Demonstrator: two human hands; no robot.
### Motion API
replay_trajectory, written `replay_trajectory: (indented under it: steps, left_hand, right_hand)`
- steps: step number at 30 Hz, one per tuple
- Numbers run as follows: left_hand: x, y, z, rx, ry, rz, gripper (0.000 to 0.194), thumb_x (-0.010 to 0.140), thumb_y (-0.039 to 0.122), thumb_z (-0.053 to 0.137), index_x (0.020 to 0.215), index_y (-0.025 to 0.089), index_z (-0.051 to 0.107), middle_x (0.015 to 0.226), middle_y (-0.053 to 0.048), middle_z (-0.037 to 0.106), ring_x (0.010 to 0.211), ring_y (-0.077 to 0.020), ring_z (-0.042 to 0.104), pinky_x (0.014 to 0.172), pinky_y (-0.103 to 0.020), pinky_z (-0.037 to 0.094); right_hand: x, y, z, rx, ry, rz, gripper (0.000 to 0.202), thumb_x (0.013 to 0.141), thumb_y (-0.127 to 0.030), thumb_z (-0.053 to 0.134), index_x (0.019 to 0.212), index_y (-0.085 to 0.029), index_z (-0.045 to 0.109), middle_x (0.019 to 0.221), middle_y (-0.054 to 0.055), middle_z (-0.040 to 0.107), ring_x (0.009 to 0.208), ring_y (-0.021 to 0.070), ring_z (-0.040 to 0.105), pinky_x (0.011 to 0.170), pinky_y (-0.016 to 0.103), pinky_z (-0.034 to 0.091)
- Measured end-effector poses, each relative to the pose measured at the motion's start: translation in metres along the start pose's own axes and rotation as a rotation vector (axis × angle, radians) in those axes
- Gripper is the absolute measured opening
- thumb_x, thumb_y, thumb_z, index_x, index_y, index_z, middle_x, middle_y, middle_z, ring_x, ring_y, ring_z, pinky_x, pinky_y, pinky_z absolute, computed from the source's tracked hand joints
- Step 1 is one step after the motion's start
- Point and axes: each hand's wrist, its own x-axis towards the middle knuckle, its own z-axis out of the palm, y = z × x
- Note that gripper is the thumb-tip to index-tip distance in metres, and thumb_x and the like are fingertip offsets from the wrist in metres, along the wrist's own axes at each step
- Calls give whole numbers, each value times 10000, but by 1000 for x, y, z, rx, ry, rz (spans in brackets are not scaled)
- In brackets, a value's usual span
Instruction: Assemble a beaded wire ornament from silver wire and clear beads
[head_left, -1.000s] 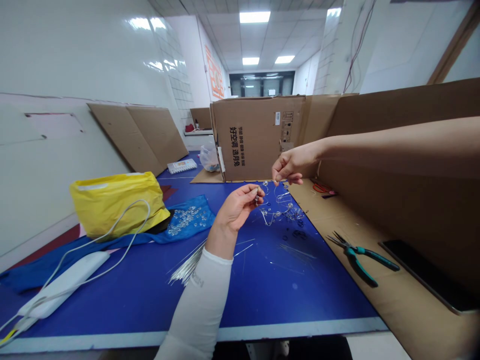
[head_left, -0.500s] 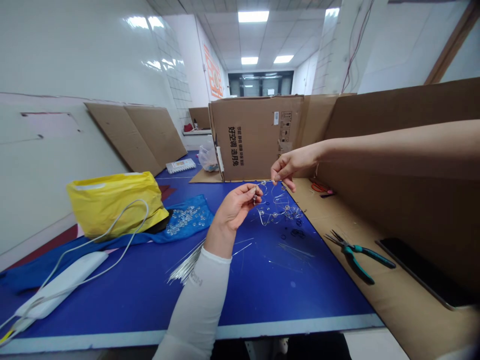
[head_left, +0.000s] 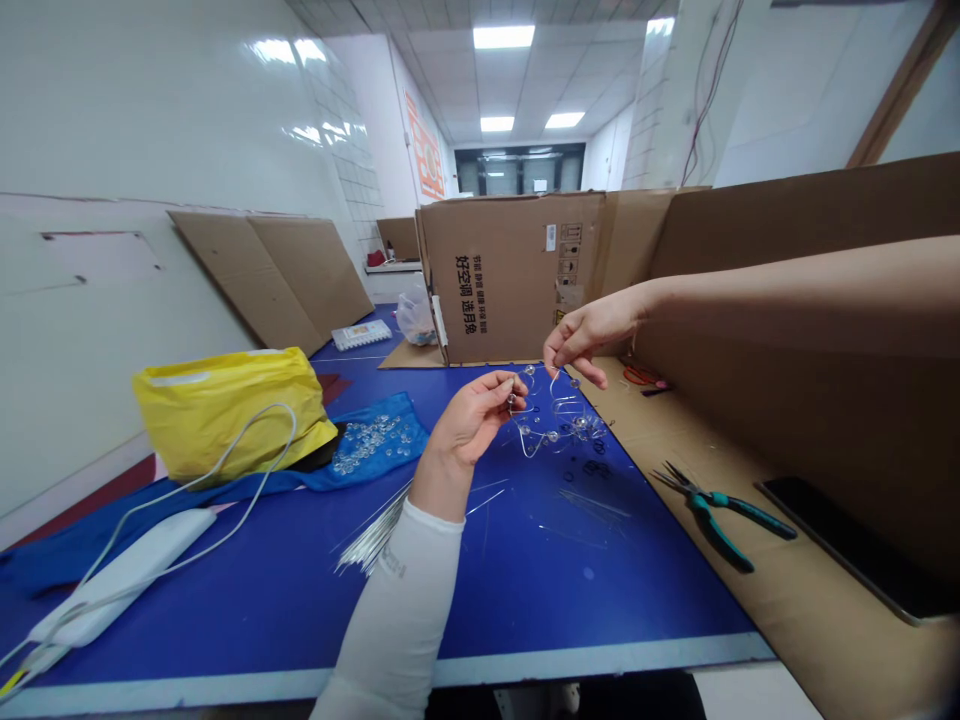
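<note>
My left hand (head_left: 474,415) pinches a bent silver wire strung with clear beads (head_left: 552,437), holding it above the blue tabletop. The wire spreads to the right in loose loops. My right hand (head_left: 589,335) is raised to the right and slightly higher, with thumb and forefinger closed on a curved end of the same wire. Below and behind the wire lie small dark rings (head_left: 596,468) and more thin wire pieces, partly tangled in view with the beaded part. Exactly where the wire passes through each bead is too fine to tell.
Straight wires (head_left: 375,535) lie under my left forearm. Loose clear beads (head_left: 375,440) rest on blue cloth beside a yellow bag (head_left: 232,410). Green-handled pliers (head_left: 720,510) and a phone (head_left: 855,545) lie on cardboard at right. A cardboard box (head_left: 517,280) stands behind.
The wire end at my right fingers now curves downward, where before a stretch ran nearly straight between the hands. My right fingers have loosened slightly; my left hand stays almost in place.
</note>
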Motion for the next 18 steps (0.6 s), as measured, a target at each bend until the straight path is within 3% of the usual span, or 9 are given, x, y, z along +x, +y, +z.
replay_trajectory:
  steps: [5,10,18]
  left_hand:
    - [-1,2,-2,-9,3,6,100,771,156,797,803,105,717,811,-37,675,699,-115,617,751,-271,489]
    - [0,1,-2,-34,-2,11,84,779,141,787,806,103,718,810,-42,680,699,-115,613,757,-276,484]
    - [0,1,0,-38,-18,7,127,738,158,827,801,111,728,804,-37,691,700,-115,614,749,-264,489]
  right_hand:
    - [2,-2,3,-4,13,-6,338,924,-477,660,1056,-172,598,564,-61,653,541,128,643,704,296,509]
    - [2,2,1,20,28,-58,299,939,-474,662,978,-184,602,448,-94,552,405,101,538,529,251,447]
    - [2,5,5,57,27,-134,394,898,-548,711,971,-178,598,414,-113,479,366,95,493,446,236,422]
